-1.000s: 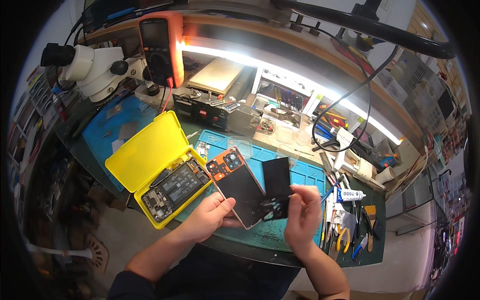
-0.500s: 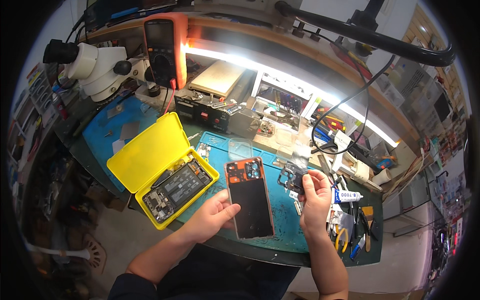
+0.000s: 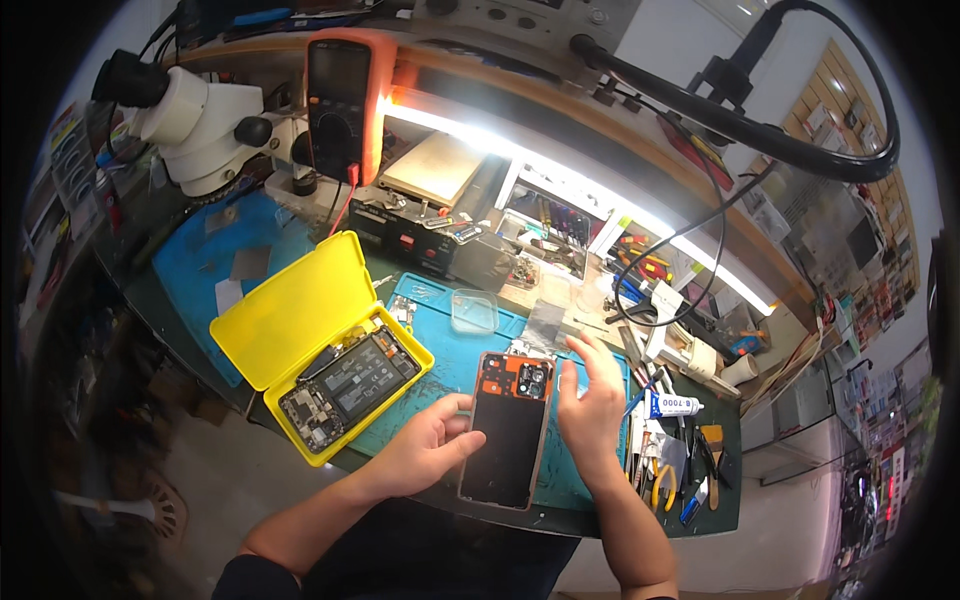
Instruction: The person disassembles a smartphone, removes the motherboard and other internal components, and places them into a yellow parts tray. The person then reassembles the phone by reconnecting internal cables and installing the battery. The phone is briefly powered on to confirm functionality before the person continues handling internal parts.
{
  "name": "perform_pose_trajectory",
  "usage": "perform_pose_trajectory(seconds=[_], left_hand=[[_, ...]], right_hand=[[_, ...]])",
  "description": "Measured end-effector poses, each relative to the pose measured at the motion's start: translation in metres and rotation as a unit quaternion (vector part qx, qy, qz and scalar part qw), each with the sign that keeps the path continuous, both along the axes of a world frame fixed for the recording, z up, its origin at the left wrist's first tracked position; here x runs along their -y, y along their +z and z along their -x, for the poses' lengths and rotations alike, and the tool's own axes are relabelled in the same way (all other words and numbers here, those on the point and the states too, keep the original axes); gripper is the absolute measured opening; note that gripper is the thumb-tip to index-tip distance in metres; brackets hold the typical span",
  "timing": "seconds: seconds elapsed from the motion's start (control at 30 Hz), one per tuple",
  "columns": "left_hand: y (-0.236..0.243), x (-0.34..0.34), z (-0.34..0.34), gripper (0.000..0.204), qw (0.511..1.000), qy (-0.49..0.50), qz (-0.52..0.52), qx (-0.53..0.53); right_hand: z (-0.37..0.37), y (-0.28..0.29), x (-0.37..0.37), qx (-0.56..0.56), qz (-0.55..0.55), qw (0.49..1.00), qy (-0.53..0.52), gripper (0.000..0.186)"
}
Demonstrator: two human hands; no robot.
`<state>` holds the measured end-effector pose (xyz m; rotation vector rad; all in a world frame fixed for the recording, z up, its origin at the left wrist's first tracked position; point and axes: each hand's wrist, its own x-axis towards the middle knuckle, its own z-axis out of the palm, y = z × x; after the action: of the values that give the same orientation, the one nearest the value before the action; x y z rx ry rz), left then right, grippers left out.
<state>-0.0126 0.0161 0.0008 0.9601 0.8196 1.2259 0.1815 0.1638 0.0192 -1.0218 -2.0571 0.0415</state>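
Left hand (image 3: 430,445) is closed on one long edge of the phone panel (image 3: 507,440), its thumb laid over the dark face; the right hand (image 3: 593,405) is released, fingers extended, with nothing seen in its grasp, just beside the panel and apart from it; one panel is counted, held over the near part of the tabletop (image 3: 715,515), with its orange, camera-bearing end pointed away from the body; the step in hand is judged to be the steadying of this panel while the other hand is kept free (whether anything is hidden behind the left fingers cannot be told); for the next move, a light grip at the rim and careful placing of the free fingertips are called for, since the panel looks thin; also counted are one open yellow case (image 3: 300,310), in which one opened phone body (image 3: 350,385) is seated, one clear container (image 3: 474,312), one greyish sheet (image 3: 545,325) near the right fingertips, one white-and-blue tube (image 3: 672,404), one orange multimeter (image 3: 371,110), one white microscope (image 3: 205,115) and two blue mats (image 3: 450,350).
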Motion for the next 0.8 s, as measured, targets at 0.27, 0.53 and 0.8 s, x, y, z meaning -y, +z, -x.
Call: perform_pose_trajectory(seconds=[0.27,0.53,0.8], left_hand=[[-0.008,-0.002,-0.012,0.045,0.991,0.124,-0.001,0.055],[0.001,-0.008,-0.015,0.046,0.942,0.302,-0.095,-0.113],[-0.005,-0.010,-0.012,0.039,0.947,0.293,-0.111,-0.074]], right_hand=[[0.001,0.017,0.053,-0.131,0.447,0.848,0.253,0.037],[-0.001,0.024,0.064,-0.053,0.340,0.901,0.264,0.032],[-0.003,0.028,0.065,-0.035,0.312,0.906,0.283,0.025]])
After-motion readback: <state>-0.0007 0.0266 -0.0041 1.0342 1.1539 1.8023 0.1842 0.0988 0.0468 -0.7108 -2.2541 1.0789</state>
